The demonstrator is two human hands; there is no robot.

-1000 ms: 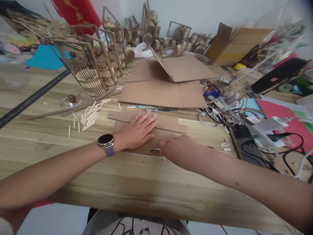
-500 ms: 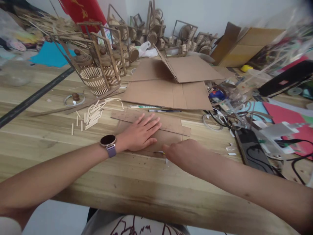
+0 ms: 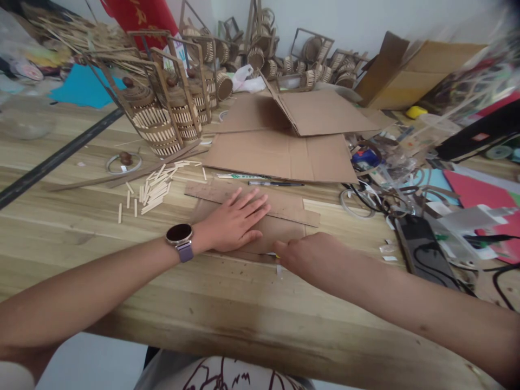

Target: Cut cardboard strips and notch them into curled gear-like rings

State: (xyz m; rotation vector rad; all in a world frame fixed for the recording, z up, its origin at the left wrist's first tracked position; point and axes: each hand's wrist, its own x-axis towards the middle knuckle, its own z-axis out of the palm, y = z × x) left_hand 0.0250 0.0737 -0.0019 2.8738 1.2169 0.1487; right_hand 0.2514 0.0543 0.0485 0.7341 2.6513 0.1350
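Wooden tabletop (image 3: 162,303) spans from nearest cardboard (image 3: 282,230) to front edge.

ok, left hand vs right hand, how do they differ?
Left hand lies flat, fingers spread, over the cardboard sheet; right hand is curled at the sheet's near edge.
Left hand grips nothing; right hand appears to hold a mostly hidden yellow item.
Left hand has a wristwatch above it; right hand has none.
Shared: both bare.

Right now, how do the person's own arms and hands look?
The left hand and right hand wear no gloves. A watch with round black face, metal rim and purple strap is on the left wrist. A pale sleeve shows high on the left arm; none on the right.
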